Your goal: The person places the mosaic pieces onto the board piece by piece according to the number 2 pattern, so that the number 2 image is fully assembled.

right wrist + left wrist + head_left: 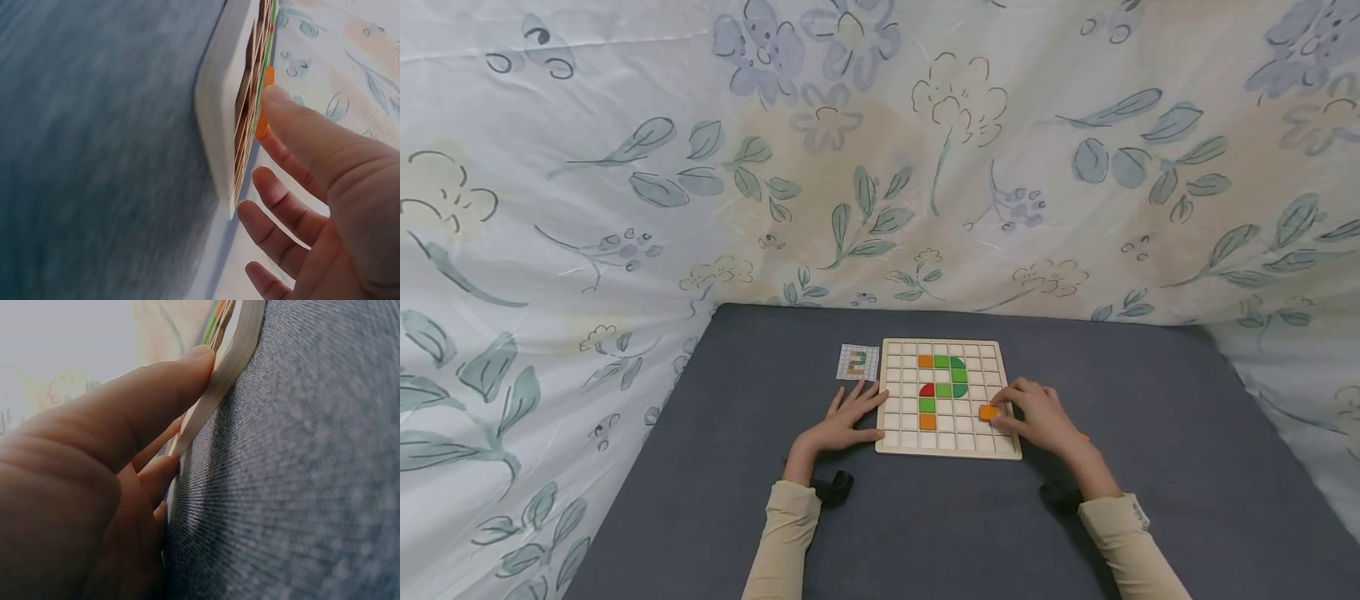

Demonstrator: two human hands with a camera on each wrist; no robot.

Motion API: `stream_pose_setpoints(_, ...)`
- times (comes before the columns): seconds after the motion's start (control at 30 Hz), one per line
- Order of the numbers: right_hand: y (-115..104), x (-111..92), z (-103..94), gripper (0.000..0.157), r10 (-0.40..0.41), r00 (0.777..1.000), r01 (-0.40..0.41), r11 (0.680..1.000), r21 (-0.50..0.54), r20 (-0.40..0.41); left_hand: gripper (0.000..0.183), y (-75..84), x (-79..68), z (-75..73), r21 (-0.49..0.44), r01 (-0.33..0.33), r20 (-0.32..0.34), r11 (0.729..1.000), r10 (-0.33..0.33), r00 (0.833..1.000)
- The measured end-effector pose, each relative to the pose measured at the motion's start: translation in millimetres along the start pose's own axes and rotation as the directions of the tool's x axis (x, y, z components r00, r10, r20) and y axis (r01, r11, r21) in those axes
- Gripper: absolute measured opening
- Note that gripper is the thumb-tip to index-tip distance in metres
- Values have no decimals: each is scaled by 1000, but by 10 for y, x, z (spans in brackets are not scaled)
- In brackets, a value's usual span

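A wooden grid board (902, 445) lies on the dark cloth. Orange, green and red tiles sit in its cells, among them a red quarter-round tile (927, 389) and a green square tile (927, 405). My right hand (1037, 417) pinches an orange square tile (988, 412) between thumb and finger, over the board's right side; the right wrist view shows this orange tile (265, 103) too. With fingers spread, my left hand (841, 425) rests at the board's left edge. Its thumb (169, 387) touches the board's rim in the left wrist view.
A small printed pattern card (857, 363) lies left of the board, just beyond the left fingertips. Something orange (1086, 437) peeks out beside the right wrist, mostly hidden. A floral curtain (880, 167) hangs behind the dark cloth-covered table (925, 533).
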State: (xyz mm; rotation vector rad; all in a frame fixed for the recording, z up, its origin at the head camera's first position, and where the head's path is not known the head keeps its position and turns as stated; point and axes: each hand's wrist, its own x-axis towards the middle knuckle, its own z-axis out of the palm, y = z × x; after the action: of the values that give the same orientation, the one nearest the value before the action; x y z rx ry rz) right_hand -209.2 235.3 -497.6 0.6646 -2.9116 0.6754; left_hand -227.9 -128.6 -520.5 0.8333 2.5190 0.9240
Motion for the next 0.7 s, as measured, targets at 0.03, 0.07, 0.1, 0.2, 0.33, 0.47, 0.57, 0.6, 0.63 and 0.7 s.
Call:
stream_pose_setpoints(0.03, -19, 7, 3, 24, -12, 1000, 12, 1000, 2, -5, 71, 1, 0, 0, 1, 0, 0, 1000, 0, 1000)
stream_pose_setpoints(0.07, -39, 16, 9, 24, -20, 1000, 20, 1000, 10, -9, 71, 1, 0, 0, 0, 0, -1, 1000, 0, 1000)
stream_pose_setpoints(0.1, -58, 26, 17, 23, -29, 999, 29, 1000, 9, -14, 71, 2, 0, -1, -2, 1, -3, 1000, -1, 1000)
stream_pose_setpoints(0.2, -109, 59, 47, 22, -53, 998, 54, 999, 11, -21, 71, 6, -1, -4, -8, 3, -5, 1000, -3, 1000)
stream_pose_setpoints(0.33, -171, 105, 97, 20, -63, 998, 63, 998, 18, -1, 71, 9, -2, -6, -6, -1, -6, 1000, 1, 1000)
stream_pose_setpoints(0.47, -234, 149, 138, 21, -57, 998, 56, 998, 23, 28, 71, 5, 0, -3, -1, -11, -5, 1000, 11, 1000)
stream_pose_setpoints(0.57, -275, 175, 161, 23, -62, 998, 61, 998, 32, 34, 71, -2, 0, 0, -5, -15, -6, 1000, 15, 1000)
stream_pose_setpoints(0.6, -287, 182, 168, 23, -67, 997, 66, 997, 34, 33, 71, -4, -1, 1, -5, -15, -7, 1000, 15, 1000)
stream_pose_setpoints(0.63, -299, 188, 175, 23, -73, 997, 72, 997, 38, 32, 71, -6, -2, 2, -5, -15, -7, 1000, 15, 1000)
stream_pose_setpoints(0.7, -318, 196, 188, 23, -84, 996, 83, 996, 43, 31, 71, -10, -4, 4, -5, -17, -7, 1000, 17, 1000)
